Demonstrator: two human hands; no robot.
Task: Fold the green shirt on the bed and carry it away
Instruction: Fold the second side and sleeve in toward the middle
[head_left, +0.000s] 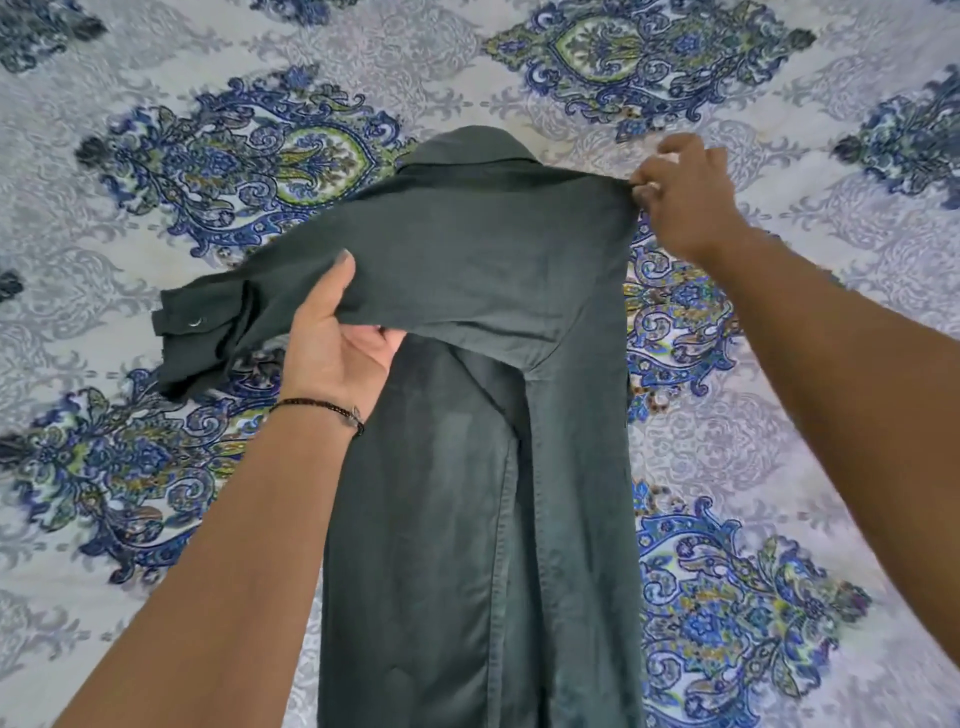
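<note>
The green shirt (467, 415) lies lengthwise on the bed (156, 104), collar at the far end. The right hand (685, 197) pinches the shoulder corner — anchoring the crease, I'd guess — while the left hand (332, 343) grips the sleeve (260, 312) lifted across the back, cuff (192, 322) dangling beyond it.

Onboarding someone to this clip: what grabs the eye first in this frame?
The dark green shirt lies lengthwise down the middle of the bed, collar at the far end. One sleeve is drawn across it, cuff sticking out left. The left hand grips the sleeve mid-length, the right hand pinches the shoulder at upper right. All around is the bold blue paisley bedspread.
</note>
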